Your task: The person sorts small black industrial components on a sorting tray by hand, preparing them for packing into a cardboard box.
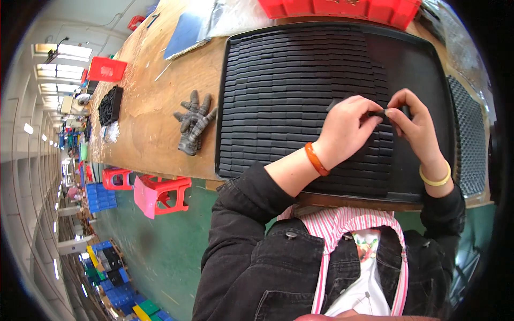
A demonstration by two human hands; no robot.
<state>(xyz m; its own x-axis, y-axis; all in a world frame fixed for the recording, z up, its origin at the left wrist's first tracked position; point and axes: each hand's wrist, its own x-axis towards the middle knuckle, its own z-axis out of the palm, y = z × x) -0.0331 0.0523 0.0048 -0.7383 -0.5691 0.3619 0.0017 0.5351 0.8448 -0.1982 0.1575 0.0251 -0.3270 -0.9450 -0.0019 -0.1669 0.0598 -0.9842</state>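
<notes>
The left hand [348, 125] and the right hand [415, 120] meet fingertip to fingertip above the right part of a black tray [423, 59], and between them they pinch a small black piece [383, 113]; the left thumb and forefinger close on its left end, the right thumb and forefinger on its right end, so both hands are clamped on the one piece, most of which the fingers hide; an orange bangle [316, 159] sits on the left wrist and a yellow bangle [435, 179] on the right, both just short of black jacket sleeves pushed back from the forearms; directly under the hands and spreading away to their left lie rows of small black pieces [278, 85], packed edge to edge and overlapping like tiles, filling the tray's left and middle; the left hand and forearm cover part of these rows, while to the right of the right hand the tray floor shows bare and dark; the tray rests on a wooden workbench [144, 112]; well to the left of the left hand a pair of grey knitted gloves [194, 123] lies crumpled on the bench, apart from the tray; beyond the hands, at the tray's far edge, stands a red plastic crate [342, 8], and further left of it a blue sheet [184, 32]; to the right of the right hand, past the tray rim, a dark mesh mat [471, 139] shows at the picture's edge; far down the bench to the left sits another heap of black pieces [110, 105], and below the bench a red and pink stool [160, 193] stands on the green floor.
</notes>
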